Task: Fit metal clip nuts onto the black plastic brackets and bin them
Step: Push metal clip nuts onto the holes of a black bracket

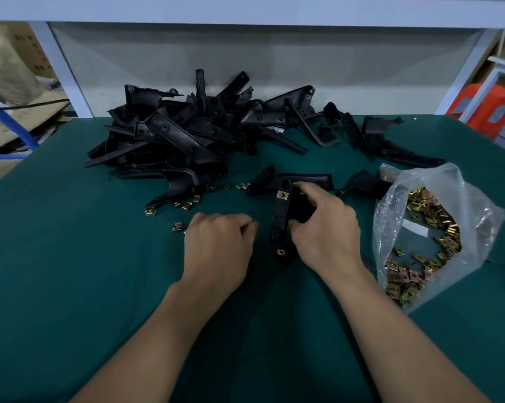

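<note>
A person's right hand (325, 228) grips a black plastic bracket (281, 212) above the green-covered workbench (71, 257), with a brass-coloured clip nut (282, 195) already seated on the bracket's upper arm. Just left of the bracket, the left hand (218, 245) sits knuckles-up with its fingers curled under; whether they hold anything cannot be told. Loose clip nuts (187, 205) lie scattered to the bracket's left. A heap of brackets (181, 135) is piled behind it, and a clear plastic bag (478, 219) of clip nuts lies open to its right.
</note>
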A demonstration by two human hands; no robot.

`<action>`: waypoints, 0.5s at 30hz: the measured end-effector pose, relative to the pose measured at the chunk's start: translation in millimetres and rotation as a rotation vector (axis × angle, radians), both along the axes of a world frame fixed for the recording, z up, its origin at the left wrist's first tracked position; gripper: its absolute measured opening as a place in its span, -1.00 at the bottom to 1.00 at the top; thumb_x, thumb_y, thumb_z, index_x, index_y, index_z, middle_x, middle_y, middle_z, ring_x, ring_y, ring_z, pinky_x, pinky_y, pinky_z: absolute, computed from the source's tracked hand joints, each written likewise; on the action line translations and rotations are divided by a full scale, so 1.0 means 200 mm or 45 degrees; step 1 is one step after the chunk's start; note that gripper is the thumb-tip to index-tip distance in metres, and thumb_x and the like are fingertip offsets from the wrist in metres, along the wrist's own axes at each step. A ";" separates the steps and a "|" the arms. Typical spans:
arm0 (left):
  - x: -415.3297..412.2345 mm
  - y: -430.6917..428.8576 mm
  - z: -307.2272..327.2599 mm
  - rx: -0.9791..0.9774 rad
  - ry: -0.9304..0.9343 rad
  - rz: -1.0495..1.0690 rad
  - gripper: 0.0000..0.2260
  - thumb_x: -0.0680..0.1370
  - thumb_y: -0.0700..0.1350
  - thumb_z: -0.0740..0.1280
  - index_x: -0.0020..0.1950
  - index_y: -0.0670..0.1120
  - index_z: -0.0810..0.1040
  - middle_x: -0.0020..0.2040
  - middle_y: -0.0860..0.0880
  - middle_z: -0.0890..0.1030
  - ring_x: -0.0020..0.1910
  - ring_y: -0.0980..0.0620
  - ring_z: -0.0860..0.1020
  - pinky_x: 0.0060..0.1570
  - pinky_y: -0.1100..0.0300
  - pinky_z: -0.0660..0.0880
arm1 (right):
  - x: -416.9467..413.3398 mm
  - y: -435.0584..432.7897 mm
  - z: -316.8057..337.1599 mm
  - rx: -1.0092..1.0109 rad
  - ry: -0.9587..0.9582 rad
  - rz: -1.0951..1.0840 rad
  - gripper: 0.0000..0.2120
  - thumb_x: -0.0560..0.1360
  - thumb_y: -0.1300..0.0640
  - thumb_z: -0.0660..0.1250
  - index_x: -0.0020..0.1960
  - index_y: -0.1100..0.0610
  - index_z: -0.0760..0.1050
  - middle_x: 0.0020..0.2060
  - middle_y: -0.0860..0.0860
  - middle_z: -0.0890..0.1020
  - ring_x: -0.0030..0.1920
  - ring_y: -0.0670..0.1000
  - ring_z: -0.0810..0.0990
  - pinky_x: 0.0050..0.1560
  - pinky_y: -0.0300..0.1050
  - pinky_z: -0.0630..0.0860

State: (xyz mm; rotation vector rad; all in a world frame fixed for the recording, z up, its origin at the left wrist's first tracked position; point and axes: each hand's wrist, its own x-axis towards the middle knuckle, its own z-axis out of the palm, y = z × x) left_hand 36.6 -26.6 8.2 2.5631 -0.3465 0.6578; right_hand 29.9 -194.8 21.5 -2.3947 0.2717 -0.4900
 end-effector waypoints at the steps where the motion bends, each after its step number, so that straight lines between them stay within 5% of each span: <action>1: -0.01 0.00 0.01 -0.073 -0.002 0.052 -0.82 0.58 -0.06 0.43 -0.22 0.00 0.70 -0.40 0.03 0.62 -0.39 -0.04 0.53 -0.22 0.18 0.33 | 0.00 0.00 0.00 0.004 0.009 -0.003 -0.41 0.38 0.14 0.48 0.33 -0.24 0.48 -0.03 -0.15 0.70 0.02 0.06 0.64 0.04 0.02 0.60; 6: 0.01 0.01 0.02 -0.468 0.316 0.090 -0.75 0.58 0.02 0.38 -0.26 -0.02 0.66 -0.42 0.06 0.62 -0.42 0.04 0.58 -0.32 0.05 0.55 | 0.00 0.00 0.01 0.010 0.041 0.032 -0.42 0.39 0.11 0.47 0.36 -0.24 0.47 -0.02 -0.16 0.70 0.03 0.05 0.64 0.07 0.03 0.61; 15: 0.03 0.04 0.04 -0.607 0.369 0.158 -0.81 0.47 -0.03 0.51 -0.32 0.18 0.65 -0.36 0.42 0.59 -0.30 0.38 0.59 -0.31 0.46 0.50 | -0.03 0.03 0.00 -0.052 0.053 0.203 -0.51 0.36 0.04 0.44 0.21 -0.28 0.40 -0.03 -0.15 0.68 -0.01 0.09 0.63 0.00 0.05 0.59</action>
